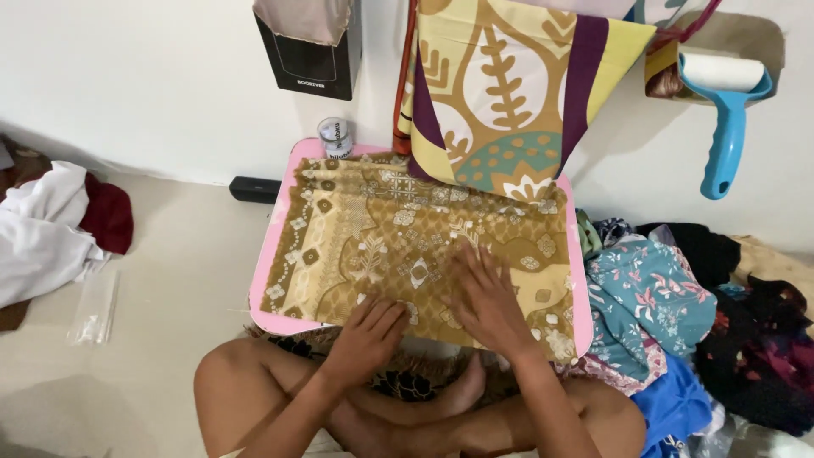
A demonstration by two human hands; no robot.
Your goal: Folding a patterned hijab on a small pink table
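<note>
A brown and gold patterned cloth lies folded over a small pink table in front of my crossed legs. My left hand rests palm down on the cloth's near edge, fingers slightly curled. Just to its right, my right hand lies flat on the cloth with its fingers spread. Neither hand grips anything.
A pile of coloured clothes lies at the right. A patterned pillow leans on the wall behind the table, next to a small clear jar. A blue lint roller hangs on the wall. White and red garments lie at the left.
</note>
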